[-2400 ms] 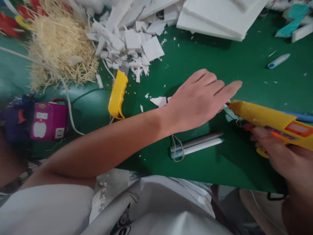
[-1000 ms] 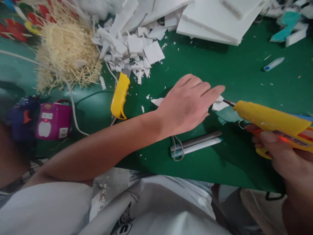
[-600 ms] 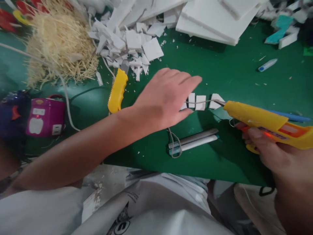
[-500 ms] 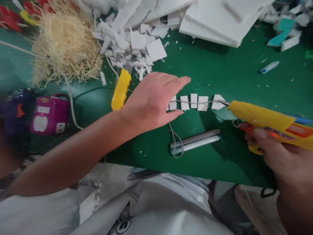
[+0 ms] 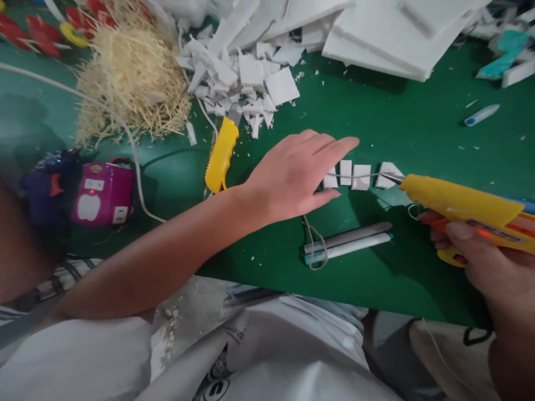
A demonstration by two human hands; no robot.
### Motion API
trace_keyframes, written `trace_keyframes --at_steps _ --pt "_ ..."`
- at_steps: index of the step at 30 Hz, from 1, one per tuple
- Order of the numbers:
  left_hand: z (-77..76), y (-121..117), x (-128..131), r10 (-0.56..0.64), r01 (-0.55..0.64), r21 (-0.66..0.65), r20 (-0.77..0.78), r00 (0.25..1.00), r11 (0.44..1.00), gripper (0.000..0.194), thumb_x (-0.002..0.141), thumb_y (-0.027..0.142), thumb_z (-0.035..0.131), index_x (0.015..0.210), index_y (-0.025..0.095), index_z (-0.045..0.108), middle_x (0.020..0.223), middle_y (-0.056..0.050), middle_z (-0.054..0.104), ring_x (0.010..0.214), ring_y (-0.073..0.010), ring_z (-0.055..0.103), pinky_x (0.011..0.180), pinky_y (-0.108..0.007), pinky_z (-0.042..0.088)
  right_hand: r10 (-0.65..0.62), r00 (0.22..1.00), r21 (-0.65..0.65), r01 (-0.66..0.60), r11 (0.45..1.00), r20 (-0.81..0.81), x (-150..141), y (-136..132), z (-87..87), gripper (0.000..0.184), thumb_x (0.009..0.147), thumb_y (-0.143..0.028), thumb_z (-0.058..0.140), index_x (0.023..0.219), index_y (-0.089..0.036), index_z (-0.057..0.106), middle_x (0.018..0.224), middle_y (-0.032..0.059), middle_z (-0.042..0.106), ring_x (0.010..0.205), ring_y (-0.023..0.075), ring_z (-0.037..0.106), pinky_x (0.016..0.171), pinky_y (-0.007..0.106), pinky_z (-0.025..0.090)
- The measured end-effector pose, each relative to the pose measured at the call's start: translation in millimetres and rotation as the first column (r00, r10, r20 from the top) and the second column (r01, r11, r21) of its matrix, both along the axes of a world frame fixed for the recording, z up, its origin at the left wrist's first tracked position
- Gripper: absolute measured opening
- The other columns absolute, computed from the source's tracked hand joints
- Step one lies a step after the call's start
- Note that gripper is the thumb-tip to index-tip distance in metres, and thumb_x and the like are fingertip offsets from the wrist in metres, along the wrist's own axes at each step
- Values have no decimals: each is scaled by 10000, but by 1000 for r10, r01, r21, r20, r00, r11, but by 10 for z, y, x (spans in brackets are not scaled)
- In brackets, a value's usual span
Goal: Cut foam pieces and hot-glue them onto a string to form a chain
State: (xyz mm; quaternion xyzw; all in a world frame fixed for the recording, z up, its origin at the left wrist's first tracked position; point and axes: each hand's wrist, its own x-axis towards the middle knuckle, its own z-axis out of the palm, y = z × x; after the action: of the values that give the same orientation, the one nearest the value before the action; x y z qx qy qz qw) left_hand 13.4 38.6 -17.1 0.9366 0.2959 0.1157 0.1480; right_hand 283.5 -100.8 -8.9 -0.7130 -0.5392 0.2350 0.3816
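Note:
A row of small white foam pieces (image 5: 361,177) lies on the green table, with a grey string (image 5: 374,175) running across their tops. My right hand (image 5: 472,245) grips a yellow glue gun (image 5: 463,200). Its metal nozzle touches or hovers just over the string at the pointed foam piece (image 5: 388,174) on the row's right end. My left hand (image 5: 292,172) is palm down over the row's left part, index finger and thumb stretched apart on either side of the pieces. It hides the pieces beneath it; its other fingertips are not visible.
A yellow box cutter (image 5: 222,156) lies left of my left hand. Beyond are foam scraps (image 5: 251,69), straw-like shreds (image 5: 134,78) and foam sheets (image 5: 376,39). Two markers (image 5: 349,245) rest nearer me, under a string loop. A purple box (image 5: 102,195) stands left; a capped pen (image 5: 481,115) lies right.
My left hand has slid right along the row, covering more of the foam pieces. The nozzle stays at the pointed piece. The whole view has shifted slightly.

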Motion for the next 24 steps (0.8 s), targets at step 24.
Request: trace_keyframes --at_steps 24 --pt "212 55 -384 50 -59 -72 -117 992 996 719 905 381 695 1553 221 425 1434 -110 626 1344 -349 594 1124 -496 481 49 995 -59 -54 997 -82 72 -44 20 388 781 -691 763 803 -305 784 737 59 762 581 205 696 466 294 569"
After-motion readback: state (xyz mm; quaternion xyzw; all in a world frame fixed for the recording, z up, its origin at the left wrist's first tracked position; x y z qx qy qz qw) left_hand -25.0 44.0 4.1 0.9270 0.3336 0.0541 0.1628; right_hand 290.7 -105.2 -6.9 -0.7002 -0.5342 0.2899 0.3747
